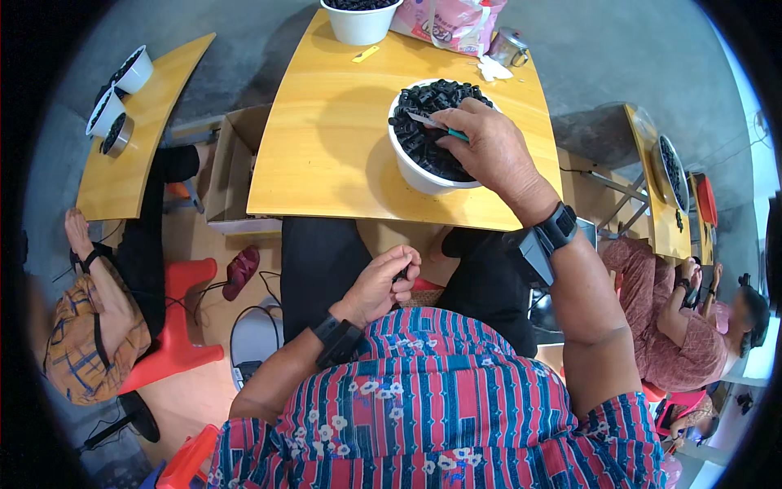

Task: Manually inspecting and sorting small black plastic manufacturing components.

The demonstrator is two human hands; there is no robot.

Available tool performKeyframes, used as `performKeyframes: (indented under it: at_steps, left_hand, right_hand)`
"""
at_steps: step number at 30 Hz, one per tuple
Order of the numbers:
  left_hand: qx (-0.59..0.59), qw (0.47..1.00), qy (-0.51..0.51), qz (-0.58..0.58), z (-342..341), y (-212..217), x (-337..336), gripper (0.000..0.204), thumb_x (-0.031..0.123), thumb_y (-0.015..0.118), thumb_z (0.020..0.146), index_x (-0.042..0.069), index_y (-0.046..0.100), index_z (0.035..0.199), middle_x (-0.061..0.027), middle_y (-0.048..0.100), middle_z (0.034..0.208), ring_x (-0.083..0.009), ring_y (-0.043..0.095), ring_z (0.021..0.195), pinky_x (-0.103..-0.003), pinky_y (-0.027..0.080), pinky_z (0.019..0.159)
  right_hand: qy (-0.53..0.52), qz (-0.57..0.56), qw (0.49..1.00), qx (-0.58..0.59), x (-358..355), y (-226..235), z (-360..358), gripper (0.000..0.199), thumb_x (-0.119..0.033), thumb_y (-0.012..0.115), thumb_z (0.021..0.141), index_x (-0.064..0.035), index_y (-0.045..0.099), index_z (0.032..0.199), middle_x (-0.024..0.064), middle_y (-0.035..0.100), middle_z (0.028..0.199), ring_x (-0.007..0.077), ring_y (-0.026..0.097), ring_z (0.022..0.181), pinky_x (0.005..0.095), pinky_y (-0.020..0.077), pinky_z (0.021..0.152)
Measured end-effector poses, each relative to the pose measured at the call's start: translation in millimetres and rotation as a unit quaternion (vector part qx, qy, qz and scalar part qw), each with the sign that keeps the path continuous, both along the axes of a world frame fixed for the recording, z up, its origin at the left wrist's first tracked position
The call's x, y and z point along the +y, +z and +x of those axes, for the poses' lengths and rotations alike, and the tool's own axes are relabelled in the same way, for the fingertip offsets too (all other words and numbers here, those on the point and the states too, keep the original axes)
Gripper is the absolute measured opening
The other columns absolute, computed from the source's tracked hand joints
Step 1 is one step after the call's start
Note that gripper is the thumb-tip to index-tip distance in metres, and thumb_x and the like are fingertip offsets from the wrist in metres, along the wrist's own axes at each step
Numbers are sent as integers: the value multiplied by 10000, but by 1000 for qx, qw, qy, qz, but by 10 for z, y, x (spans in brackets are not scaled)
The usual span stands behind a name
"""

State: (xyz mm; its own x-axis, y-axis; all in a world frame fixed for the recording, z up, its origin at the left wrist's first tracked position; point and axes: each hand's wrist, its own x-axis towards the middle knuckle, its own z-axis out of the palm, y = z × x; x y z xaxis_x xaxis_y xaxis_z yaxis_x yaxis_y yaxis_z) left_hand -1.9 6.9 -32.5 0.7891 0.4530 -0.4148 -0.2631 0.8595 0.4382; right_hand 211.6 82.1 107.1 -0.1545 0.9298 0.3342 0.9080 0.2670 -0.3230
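Observation:
My right hand [493, 148] is over a white bowl [405, 169] heaped with small black parts [423, 147]. Its fingers are closed round a small knife [425, 121] with a teal handle, and the pale blade points left across the heap. Down by my lap, below the table's front edge, my left hand [381, 281] is curled closed. A bit of a small black part [401, 274] shows between its fingers; the rest of that part is hidden.
On the yellow table [318, 138] are a second white bowl [358, 26] of black parts, a yellow cutter [366, 55], a pink bag [444, 24], a metal mug [509, 47] and crumpled tissue [494, 69]. A cardboard box [232, 175] stands left. Other people sit at side tables.

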Motion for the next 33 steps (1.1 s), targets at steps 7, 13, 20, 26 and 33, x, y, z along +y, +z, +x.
performKeyframes:
  at_steps: [7,13,20,26,33]
  left_hand:
    - [-2,1000,0,4,17,-37,33,130,212,432,1008,115,508,970,35,462,786,-31,334,561,-178,309,514]
    - [-8,999,17,26,31,-91,-3,123,201,431,1004,114,513,972,38,460,787,-34,336,559,-176,312,514]
    - [-42,998,29,48,-26,-122,-29,158,171,406,1011,80,532,1037,50,414,726,-13,317,523,-166,277,472]
    - [-62,995,-20,80,-27,133,3,237,289,461,1001,65,516,1052,50,396,728,-15,320,527,-165,285,482]
    - [-117,990,-44,71,7,306,11,318,351,452,998,48,518,1071,40,403,761,-16,323,542,-167,298,498]
  right_hand:
    - [49,-3,999,-17,114,38,13,178,-122,655,783,-107,672,960,117,606,877,335,599,857,415,486,746]
    - [45,27,992,111,-28,-49,85,195,-107,657,799,-95,676,992,114,610,831,310,599,795,378,486,728]
    - [-29,-212,756,619,-715,17,-42,177,-94,597,906,-43,639,1070,-84,424,679,-4,321,512,165,240,452]
    - [12,-277,656,702,-1051,-217,-18,235,-158,625,902,-52,621,1112,-106,388,633,15,286,482,197,205,433]
    - [43,-335,645,686,-1176,-490,-82,257,-216,614,914,-49,639,1108,-80,483,661,12,325,499,196,221,445]
